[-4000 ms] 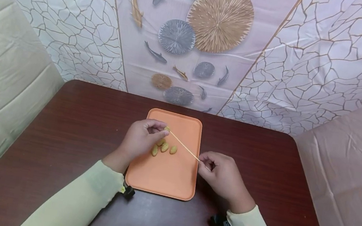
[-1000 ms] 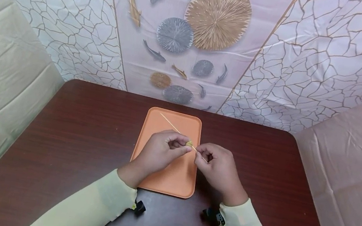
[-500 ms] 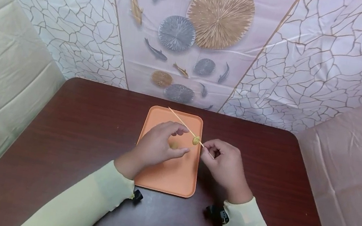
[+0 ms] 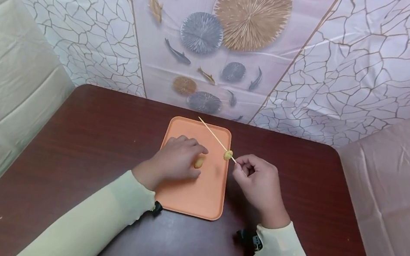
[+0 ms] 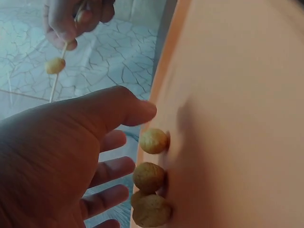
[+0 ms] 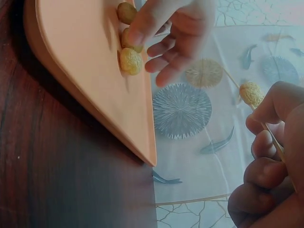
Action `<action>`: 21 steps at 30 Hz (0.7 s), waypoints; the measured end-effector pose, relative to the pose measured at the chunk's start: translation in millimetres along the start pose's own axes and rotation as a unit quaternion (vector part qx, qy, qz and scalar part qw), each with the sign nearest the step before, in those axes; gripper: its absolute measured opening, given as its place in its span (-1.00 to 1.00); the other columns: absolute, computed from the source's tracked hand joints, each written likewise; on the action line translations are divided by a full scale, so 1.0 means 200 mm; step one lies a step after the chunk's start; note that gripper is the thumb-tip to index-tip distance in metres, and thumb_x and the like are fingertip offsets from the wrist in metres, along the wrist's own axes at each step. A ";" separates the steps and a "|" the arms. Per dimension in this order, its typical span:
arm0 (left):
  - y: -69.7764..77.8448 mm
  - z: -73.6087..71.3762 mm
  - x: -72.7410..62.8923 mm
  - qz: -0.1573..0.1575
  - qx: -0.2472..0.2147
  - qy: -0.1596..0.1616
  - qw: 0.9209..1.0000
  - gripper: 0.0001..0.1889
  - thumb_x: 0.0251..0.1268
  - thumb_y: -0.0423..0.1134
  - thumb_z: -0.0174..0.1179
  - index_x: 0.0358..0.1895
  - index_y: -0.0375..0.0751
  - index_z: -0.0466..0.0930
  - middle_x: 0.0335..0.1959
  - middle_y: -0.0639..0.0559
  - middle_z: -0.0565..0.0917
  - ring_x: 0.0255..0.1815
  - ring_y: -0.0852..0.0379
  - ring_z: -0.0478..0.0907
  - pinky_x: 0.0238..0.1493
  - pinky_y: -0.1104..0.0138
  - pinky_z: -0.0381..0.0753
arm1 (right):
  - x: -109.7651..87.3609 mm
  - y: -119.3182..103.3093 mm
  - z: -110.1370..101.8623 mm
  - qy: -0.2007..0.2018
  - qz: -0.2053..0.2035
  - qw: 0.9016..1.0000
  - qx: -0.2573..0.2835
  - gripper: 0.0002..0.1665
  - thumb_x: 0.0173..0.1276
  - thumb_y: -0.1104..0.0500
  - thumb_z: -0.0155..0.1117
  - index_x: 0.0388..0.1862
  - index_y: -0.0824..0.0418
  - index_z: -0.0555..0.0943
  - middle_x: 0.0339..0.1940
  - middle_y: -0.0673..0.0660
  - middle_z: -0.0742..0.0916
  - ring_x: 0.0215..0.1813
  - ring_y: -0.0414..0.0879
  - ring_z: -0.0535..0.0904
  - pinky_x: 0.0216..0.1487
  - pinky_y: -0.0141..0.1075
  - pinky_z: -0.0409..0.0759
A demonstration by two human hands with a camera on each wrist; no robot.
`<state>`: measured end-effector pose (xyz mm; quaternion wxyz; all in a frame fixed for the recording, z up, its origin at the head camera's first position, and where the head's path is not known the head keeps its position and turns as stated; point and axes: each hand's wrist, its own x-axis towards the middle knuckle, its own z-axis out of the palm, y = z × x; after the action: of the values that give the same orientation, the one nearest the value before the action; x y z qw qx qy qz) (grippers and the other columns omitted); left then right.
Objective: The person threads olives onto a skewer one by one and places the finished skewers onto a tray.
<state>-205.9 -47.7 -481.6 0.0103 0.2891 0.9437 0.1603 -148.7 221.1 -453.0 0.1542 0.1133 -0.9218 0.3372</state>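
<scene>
My right hand point(image 4: 259, 186) pinches the lower end of a thin wooden skewer point(image 4: 213, 134), which points up and to the left. One wrinkled yellow oval piece point(image 4: 228, 155), like a small dried fruit, is threaded on it just ahead of the fingers. Over the orange tray point(image 4: 195, 199), my left hand point(image 4: 173, 158) is lowered with thumb and fingers apart, around a loose yellow piece point(image 4: 198, 163). In the left wrist view, several such pieces point(image 5: 153, 141) lie in a row on the tray by the fingers, none gripped. In the head view, the left hand hides most of them.
The tray lies on a dark red-brown table point(image 4: 111, 123). Behind it hangs a patterned cloth point(image 4: 202, 33) with fish and round shapes. Pale cloth point(image 4: 2, 86) walls in the left side, another point(image 4: 401, 186) the right.
Earlier, the left hand held a piece at the skewer, and the skewer went through it. The left hand then let go and moved down left to the tray. The right hand keeps holding the skewer.
</scene>
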 end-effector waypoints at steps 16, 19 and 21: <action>-0.02 0.02 0.04 0.032 0.043 -0.035 0.998 -0.88 0.38 -0.16 0.41 -0.11 0.19 0.73 -0.12 0.21 0.63 -0.06 0.00 0.47 -0.01 0.06 0.38 | -0.01 0.00 0.02 -0.005 -0.002 1.000 0.005 -0.90 0.38 0.26 0.49 -0.28 0.04 0.78 -0.51 -0.05 0.62 -0.47 -0.14 0.50 -0.40 -0.33 0.49; -0.02 0.03 0.05 0.035 0.051 -0.032 0.998 -0.91 0.40 -0.16 0.39 -0.17 0.19 0.71 -0.17 0.21 0.60 -0.09 0.01 0.45 -0.01 0.06 0.37 | -0.01 0.00 0.02 -0.007 0.000 1.000 0.005 -0.91 0.38 0.26 0.48 -0.28 0.05 0.78 -0.51 -0.05 0.62 -0.47 -0.14 0.51 -0.40 -0.33 0.49; -0.02 0.04 0.05 0.037 0.056 -0.030 0.997 -0.92 0.42 -0.17 0.37 -0.21 0.18 0.69 -0.20 0.21 0.58 -0.11 0.02 0.44 -0.02 0.07 0.36 | -0.02 0.00 0.02 -0.009 0.002 1.000 0.004 -0.93 0.40 0.25 0.48 -0.27 0.07 0.79 -0.51 -0.05 0.62 -0.47 -0.14 0.50 -0.41 -0.33 0.49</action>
<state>-215.3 -42.7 -489.4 0.0164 0.3282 0.9393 0.0990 -146.6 218.3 -457.1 0.1442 0.1150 -0.9220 0.3404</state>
